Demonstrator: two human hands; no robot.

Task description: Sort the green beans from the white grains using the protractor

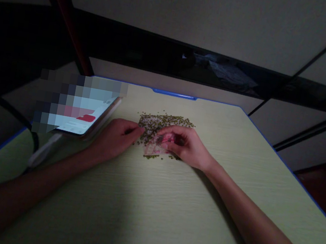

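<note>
Small greenish-brown grains (178, 121), which look like beans or beads, lie in a loose heap on the table. Over the heap's near part is a see-through plastic bag (155, 148) with pink print. My right hand (190, 148) reaches in from the right, its thumb and fingers curled round the bag's pink part. My left hand (118, 137) rests at the heap's left edge with thumb and forefinger pressed together. What is between those fingertips, if anything, is too small to make out.
A phone (86, 119) with a lit, partly blurred screen leans at the left. A cable (46, 150) runs beside it. The pale table (147, 211) has a blue rim and a blue handle (174, 94) at its far edge. Cabinet panels (185, 12) stand behind.
</note>
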